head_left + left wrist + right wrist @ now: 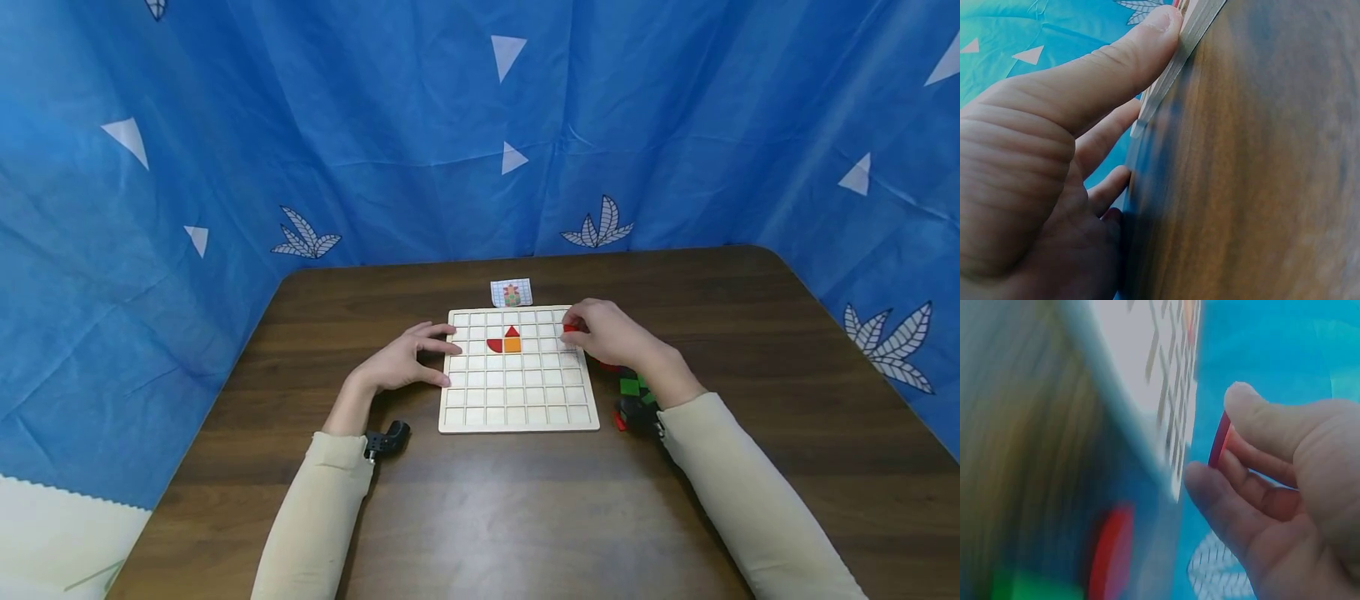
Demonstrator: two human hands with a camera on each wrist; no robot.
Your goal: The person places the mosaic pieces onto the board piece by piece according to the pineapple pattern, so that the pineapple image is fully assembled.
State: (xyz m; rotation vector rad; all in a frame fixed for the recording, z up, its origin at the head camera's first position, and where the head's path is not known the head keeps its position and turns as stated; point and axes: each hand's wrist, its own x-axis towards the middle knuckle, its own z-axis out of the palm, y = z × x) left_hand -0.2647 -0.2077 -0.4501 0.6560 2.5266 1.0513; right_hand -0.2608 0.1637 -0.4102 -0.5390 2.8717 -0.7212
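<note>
A pale wooden grid board (517, 429) lies on the table. On it, a red triangle (512, 332) sits above an orange square (512, 345), with a red quarter-circle (495, 346) to the square's left. My left hand (397, 360) rests at the board's left edge with fingers spread, its thumb (1154, 37) against the rim. Over the board's upper right edge, my right hand (611, 333) pinches a thin red piece (1219, 440) between thumb and fingertips. That piece is seen edge-on in the right wrist view, so its shape cannot be told.
A small card with a coloured grid picture (512, 293) lies behind the board. Right of the board, partly under my right forearm, are loose green pieces (629, 387) and red pieces (620, 421). A blue curtain (420, 125) hangs behind the table.
</note>
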